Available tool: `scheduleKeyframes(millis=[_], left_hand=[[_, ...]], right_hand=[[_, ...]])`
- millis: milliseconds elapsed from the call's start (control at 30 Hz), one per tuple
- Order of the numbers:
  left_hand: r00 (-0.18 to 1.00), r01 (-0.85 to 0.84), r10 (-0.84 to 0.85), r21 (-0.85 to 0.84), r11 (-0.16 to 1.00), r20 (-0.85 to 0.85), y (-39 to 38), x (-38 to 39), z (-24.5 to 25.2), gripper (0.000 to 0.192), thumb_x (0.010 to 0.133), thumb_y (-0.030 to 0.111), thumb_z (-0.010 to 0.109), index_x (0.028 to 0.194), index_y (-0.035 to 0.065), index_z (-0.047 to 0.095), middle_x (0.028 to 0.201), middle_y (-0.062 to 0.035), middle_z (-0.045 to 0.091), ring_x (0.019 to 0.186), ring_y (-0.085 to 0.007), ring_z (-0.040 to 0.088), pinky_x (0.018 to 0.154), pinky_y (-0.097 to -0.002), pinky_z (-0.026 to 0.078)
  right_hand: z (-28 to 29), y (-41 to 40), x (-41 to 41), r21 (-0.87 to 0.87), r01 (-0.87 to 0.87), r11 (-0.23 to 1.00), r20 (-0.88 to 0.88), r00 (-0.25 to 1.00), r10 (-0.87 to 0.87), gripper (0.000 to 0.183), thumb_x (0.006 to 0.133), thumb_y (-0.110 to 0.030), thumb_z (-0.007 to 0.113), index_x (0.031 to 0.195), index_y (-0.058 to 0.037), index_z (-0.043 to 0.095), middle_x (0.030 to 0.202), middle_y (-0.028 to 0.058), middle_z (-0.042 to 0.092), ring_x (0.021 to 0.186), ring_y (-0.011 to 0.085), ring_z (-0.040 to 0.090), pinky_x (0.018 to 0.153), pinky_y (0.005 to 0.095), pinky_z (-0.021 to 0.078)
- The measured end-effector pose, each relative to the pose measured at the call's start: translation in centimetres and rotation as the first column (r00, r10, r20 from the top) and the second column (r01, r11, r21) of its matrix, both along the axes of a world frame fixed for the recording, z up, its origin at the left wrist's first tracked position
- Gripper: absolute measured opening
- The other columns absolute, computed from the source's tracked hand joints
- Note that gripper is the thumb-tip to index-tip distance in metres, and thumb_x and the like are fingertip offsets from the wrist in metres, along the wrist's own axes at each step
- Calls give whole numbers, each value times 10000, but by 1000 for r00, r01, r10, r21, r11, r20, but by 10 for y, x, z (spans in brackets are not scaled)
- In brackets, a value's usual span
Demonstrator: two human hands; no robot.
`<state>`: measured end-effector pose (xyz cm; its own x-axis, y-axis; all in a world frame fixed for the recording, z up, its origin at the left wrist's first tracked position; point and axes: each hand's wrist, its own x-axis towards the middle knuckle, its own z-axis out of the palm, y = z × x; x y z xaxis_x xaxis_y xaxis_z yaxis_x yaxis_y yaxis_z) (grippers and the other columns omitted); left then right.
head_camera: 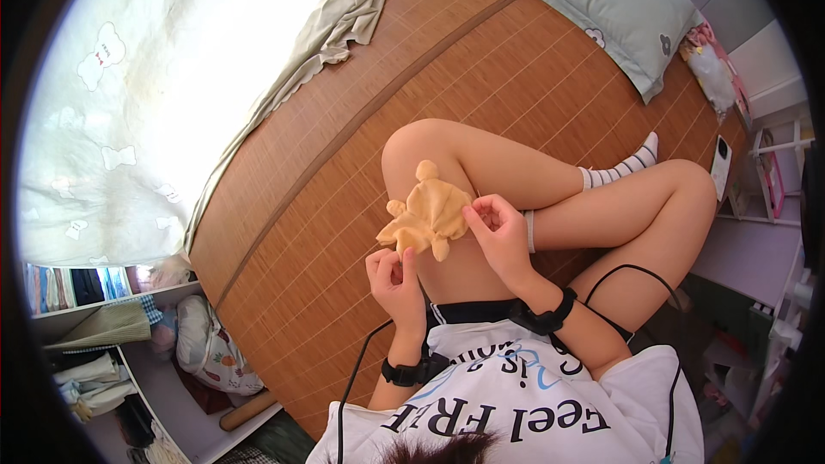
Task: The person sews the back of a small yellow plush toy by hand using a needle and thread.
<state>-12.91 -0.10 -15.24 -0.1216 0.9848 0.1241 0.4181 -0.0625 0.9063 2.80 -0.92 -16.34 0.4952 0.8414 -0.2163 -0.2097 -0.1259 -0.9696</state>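
Observation:
A limp tan cloth toy piece (433, 209), with small rounded limb-like parts, is spread out above my bent leg (464, 270). It looks like a plush animal's body, flat and wrinkled. My left hand (396, 287) pinches its lower edge between thumb and forefinger. At the right edge, the thumb and fingertips of my right hand (503, 238) hold the cloth. Something thin sticks up by the right fingertips, too small to name. Black bands with cables circle both wrists.
I sit cross-legged on a brown bamboo mat (322, 193). A green flowered pillow (619, 13) lies at the far side, and a phone (722, 164) to the right. Shelves with folded clothes (97, 374) stand lower left, beneath a pale bear-print cloth (77, 142).

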Motion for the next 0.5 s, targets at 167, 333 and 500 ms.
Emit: scheduleKeyframes(millis=[167, 333, 500], left_hand=[[998, 38, -43, 84, 996, 53, 1, 1, 3, 55, 878, 32, 669, 875, -17, 645, 884, 4, 476, 654, -57, 402, 573, -193, 345], [988, 104, -99, -38, 994, 119, 6, 0, -6, 111, 864, 67, 694, 903, -29, 654, 883, 5, 510, 665, -55, 429, 581, -189, 336], [975, 159, -107, -278, 947, 194, 6, -1, -17, 180, 889, 128, 683, 929, -45, 651, 867, 19, 528, 716, -46, 449, 604, -197, 346]], right_hand=[[3, 1, -1, 23, 14, 1000, -20, 1000, -13, 121, 901, -97, 657, 877, 4, 595, 693, -24, 573, 602, 14, 498, 538, 180, 404], [-1, 1, -1, 31, 23, 999, -27, 999, -23, 117, 902, -95, 656, 880, 2, 595, 696, -25, 574, 600, 15, 497, 537, 178, 405], [-2, 1, -1, 21, 32, 999, -6, 999, -31, 122, 898, -98, 660, 871, 4, 598, 706, -13, 591, 596, 22, 510, 538, 183, 417]])
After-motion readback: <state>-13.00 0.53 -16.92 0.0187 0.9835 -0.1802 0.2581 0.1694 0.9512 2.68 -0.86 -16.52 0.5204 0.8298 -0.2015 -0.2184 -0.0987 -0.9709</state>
